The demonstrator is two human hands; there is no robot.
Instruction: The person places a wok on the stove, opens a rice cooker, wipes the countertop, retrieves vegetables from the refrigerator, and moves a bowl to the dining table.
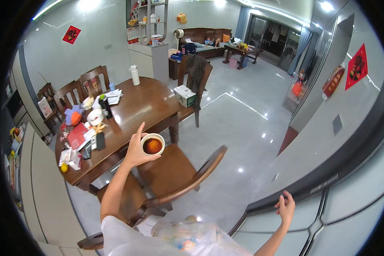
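Note:
My left hand [136, 149] holds a white cup [163, 143] by its side, thumb and fingers around the rim area. Dark reddish-brown liquid [152, 146] fills part of the cup. The cup is held in the air above a wooden chair seat, beside the near edge of the dark wooden dining table [147, 100]. My right hand [286, 204] hangs out to the right near the dark door frame, its fingers apart and loosely bent, with nothing in it.
Wooden chairs [166, 169] stand close in front of me by the table. Papers, a dark bottle [105, 106], phones and a white flask [134, 75] are on the tabletop. A green-and-white box [185, 96] rests on another chair. A person [211, 41] lies on the far wooden sofa.

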